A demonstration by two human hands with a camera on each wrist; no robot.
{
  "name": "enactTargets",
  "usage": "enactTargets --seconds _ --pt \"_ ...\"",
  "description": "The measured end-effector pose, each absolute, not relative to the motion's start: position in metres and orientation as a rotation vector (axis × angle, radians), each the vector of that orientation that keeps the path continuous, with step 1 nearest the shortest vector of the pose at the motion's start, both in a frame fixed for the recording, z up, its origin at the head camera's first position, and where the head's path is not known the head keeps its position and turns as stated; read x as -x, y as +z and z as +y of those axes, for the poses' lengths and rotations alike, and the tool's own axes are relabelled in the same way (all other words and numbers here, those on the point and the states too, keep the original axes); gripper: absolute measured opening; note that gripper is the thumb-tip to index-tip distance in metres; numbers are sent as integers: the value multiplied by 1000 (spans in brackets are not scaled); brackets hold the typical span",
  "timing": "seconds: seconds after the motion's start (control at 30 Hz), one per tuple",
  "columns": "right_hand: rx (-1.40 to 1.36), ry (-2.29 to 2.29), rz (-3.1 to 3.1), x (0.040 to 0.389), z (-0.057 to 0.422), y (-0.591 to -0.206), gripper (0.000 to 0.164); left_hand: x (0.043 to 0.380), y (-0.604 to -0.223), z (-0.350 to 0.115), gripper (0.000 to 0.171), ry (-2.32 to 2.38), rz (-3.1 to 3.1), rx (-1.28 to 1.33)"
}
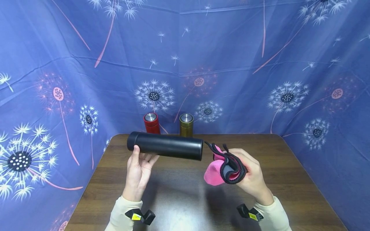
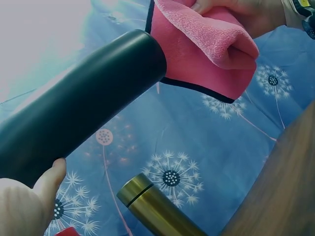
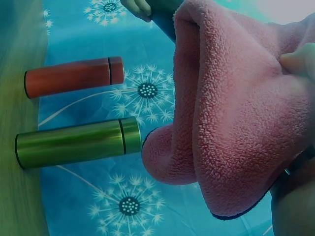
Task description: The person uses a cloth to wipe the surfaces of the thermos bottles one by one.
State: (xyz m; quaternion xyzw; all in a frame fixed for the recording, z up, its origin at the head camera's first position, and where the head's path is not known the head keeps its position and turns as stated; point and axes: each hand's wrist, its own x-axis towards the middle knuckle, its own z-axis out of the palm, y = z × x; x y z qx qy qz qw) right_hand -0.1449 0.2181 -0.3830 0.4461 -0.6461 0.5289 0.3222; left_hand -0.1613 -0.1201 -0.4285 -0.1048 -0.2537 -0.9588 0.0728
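A black thermos flask (image 1: 166, 146) lies level in the air above the table, its base end toward the right. My left hand (image 1: 139, 173) grips it near its lid end, thumb in front and fingers beneath. To the right, my right hand (image 1: 252, 171) holds a bunched pink cloth (image 1: 214, 173) with dark edging and a grey reverse side. In the left wrist view the cloth (image 2: 211, 54) appears right beside the flask's base (image 2: 147, 56); the head view shows a small gap. Cloth folds hide part of the right fingers in the right wrist view.
A red thermos (image 1: 152, 123) and a gold thermos (image 1: 186, 125) stand upright at the table's back edge, partly behind the black flask. The brown wooden table (image 1: 185, 192) is bordered by a blue curtain (image 1: 231, 48) with a dandelion print at the back and sides.
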Motion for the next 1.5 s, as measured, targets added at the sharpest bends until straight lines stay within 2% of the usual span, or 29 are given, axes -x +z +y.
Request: enactTargets --seconds 0.4,0.63,0.87,0.97,1.13,1.5 --pt "-1102 1364 -1712 141 210 -376 36 161 -429 -118 32 -2897 -728 280" --pt "-1132 1401 -1721 145 193 -369 33 161 -431 -115 31 -2898 -781 350" --pt "-1070 1446 -1786 173 201 -396 40 161 -432 -115 31 -2896 -818 434" --pt "-1001 1457 -1860 176 205 -404 42 161 -430 -114 31 -2883 -810 434" --pt "-904 1411 -1985 175 205 -415 55 163 -428 -112 32 -2892 -735 403" --pt "-1024 1473 -1952 167 199 -425 50 165 -427 -110 29 -2875 -712 333"
